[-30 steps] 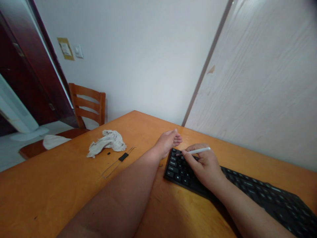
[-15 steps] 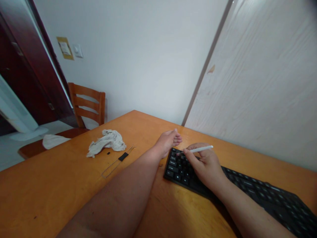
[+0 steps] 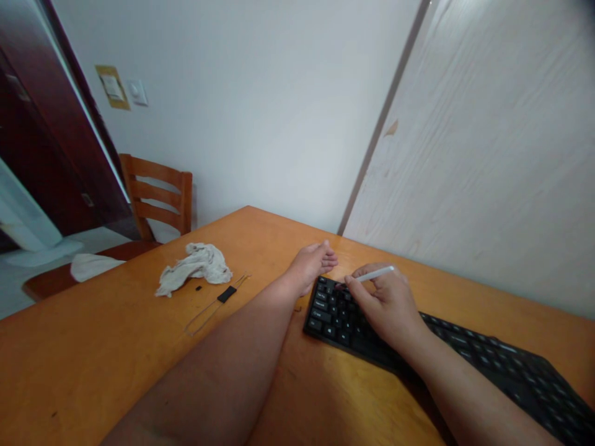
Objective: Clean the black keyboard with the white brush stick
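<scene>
A black keyboard [image 3: 334, 316] lies on the orange wooden table [image 3: 116, 347], running off to the lower right. My right hand [image 3: 388, 306] rests over its left end, pinched shut on a thin white stick [image 3: 375, 273] whose tip touches the keys near the top left corner. My left hand [image 3: 310, 265] lies on the table just beyond that corner, fingers stretched out flat and holding nothing. My left forearm stretches across the table in front of me.
A crumpled whitish cloth [image 3: 195, 267] lies on the table to the left. Beside it are a small black keycap [image 3: 198, 288] and a wire tool with a black grip [image 3: 226, 294]. A wooden chair [image 3: 155, 195] stands behind, and a pale wall panel [image 3: 488, 155] borders the table's far side.
The view has shifted slightly, so everything sits a little lower and further left. My right hand has nudged the white stick a bit along the top-left keys. My left hand stays put.
</scene>
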`<state>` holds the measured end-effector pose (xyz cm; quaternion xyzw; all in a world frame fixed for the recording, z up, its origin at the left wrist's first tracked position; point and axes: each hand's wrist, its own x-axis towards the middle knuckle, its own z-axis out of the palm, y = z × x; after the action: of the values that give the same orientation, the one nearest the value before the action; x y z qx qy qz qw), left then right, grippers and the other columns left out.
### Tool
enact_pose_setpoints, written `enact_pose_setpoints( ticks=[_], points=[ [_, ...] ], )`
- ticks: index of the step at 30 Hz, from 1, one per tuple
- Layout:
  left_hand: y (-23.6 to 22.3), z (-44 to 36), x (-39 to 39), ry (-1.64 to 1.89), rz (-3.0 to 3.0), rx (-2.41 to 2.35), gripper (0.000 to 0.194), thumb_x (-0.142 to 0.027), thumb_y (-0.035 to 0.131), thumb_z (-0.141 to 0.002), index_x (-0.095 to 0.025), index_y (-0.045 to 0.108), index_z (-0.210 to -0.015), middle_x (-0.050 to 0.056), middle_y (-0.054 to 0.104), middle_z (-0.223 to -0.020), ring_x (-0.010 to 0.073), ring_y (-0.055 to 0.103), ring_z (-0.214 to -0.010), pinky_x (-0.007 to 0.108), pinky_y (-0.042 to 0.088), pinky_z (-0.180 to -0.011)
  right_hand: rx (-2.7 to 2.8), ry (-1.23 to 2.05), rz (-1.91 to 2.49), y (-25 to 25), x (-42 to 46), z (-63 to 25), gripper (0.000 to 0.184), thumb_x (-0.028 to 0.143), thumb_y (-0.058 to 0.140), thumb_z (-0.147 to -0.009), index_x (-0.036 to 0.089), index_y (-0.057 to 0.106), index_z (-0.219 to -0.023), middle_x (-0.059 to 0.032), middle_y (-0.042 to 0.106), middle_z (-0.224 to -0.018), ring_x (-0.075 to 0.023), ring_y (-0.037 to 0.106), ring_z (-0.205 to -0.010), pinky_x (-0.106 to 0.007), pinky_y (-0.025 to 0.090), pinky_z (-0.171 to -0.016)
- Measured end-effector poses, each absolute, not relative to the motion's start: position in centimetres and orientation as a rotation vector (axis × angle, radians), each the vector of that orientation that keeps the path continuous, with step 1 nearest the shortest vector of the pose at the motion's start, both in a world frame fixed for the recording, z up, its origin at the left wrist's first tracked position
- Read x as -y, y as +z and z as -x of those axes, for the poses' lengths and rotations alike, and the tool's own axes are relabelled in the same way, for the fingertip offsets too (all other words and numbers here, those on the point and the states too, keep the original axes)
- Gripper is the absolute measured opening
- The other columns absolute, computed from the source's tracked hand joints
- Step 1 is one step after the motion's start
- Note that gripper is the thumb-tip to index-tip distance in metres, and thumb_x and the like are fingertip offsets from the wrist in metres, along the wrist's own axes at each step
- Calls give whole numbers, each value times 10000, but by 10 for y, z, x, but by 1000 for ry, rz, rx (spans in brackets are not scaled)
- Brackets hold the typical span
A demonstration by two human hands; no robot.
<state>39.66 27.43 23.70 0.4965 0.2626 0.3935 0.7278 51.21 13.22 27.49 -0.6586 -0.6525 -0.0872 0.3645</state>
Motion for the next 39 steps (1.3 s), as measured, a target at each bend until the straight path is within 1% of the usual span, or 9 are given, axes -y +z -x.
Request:
enact_pose_setpoints(
  ticks=[2, 5, 11, 16, 22, 27, 32, 35, 39],
  points=[
    [236, -397, -275, 867, -1094, -573, 459, -596, 562, -888, -142, 606, -827, 97, 667, -841, 179, 664, -819, 347, 506, -856, 1683, -230, 1684, 275, -131, -510, 155, 359, 633, -849, 245, 690, -761, -43, 722, -794, -267, 629, -831, -410, 448, -774],
    [235, -397, -276, 868, -1088, -568, 467, -607, 567, -880, -145, 609, -827, 96, 667, -845, 177, 664, -824, 345, 504, -861, 1692, -164, 1658, 277, -129, -508, 183, 320, 600, -868, 246, 683, -723, -35, 714, -772, -247, 628, -799, -394, 445, -758],
    [235, -397, -276, 870, -1086, -564, 449, -588, 566, -889, -145, 607, -827, 99, 667, -837, 184, 665, -822, 361, 502, -873, 1674, -196, 1689, 278, -130, -508, 188, 369, 608, -870, 244, 692, -756, -47, 714, -792, -269, 628, -840, -398, 445, -762],
    [235, -397, -276, 869, -1082, -570, 448, -587, 572, -886, -145, 610, -827, 101, 670, -847, 186, 667, -827, 367, 497, -879, 1684, -145, 1655, 278, -129, -506, 173, 303, 600, -862, 245, 679, -719, -37, 711, -774, -244, 625, -804, -385, 443, -753],
    [236, -397, -274, 872, -1083, -564, 447, -587, 574, -884, -145, 606, -823, 98, 665, -840, 184, 665, -820, 358, 500, -869, 1682, -178, 1688, 277, -130, -507, 176, 344, 609, -868, 245, 693, -749, -40, 720, -798, -261, 632, -839, -398, 446, -773],
    [238, -396, -274, 869, -1072, -569, 439, -581, 579, -884, -149, 606, -815, 93, 663, -830, 177, 662, -809, 357, 498, -872, 1682, -118, 1649, 277, -129, -506, 179, 301, 596, -866, 251, 691, -723, -30, 711, -770, -243, 634, -802, -384, 451, -756],
    [237, -396, -274, 868, -1082, -568, 431, -577, 575, -888, -152, 608, -825, 98, 673, -842, 181, 666, -822, 363, 497, -884, 1672, -149, 1655, 277, -130, -507, 200, 354, 597, -878, 249, 694, -738, -41, 722, -789, -258, 640, -824, -390, 451, -753],
    [237, -396, -274, 868, -1084, -572, 430, -574, 572, -890, -152, 611, -824, 102, 673, -851, 187, 667, -824, 373, 497, -885, 1689, -165, 1658, 276, -131, -509, 183, 333, 608, -861, 249, 695, -723, -40, 716, -771, -250, 632, -796, -387, 449, -748],
    [236, -397, -275, 869, -1091, -567, 391, -531, 573, -902, -149, 608, -826, 100, 670, -848, 189, 668, -828, 375, 498, -884, 1663, -133, 1638, 276, -130, -509, 191, 315, 600, -866, 247, 695, -715, -34, 708, -767, -238, 634, -787, -371, 446, -730]
  ],
)
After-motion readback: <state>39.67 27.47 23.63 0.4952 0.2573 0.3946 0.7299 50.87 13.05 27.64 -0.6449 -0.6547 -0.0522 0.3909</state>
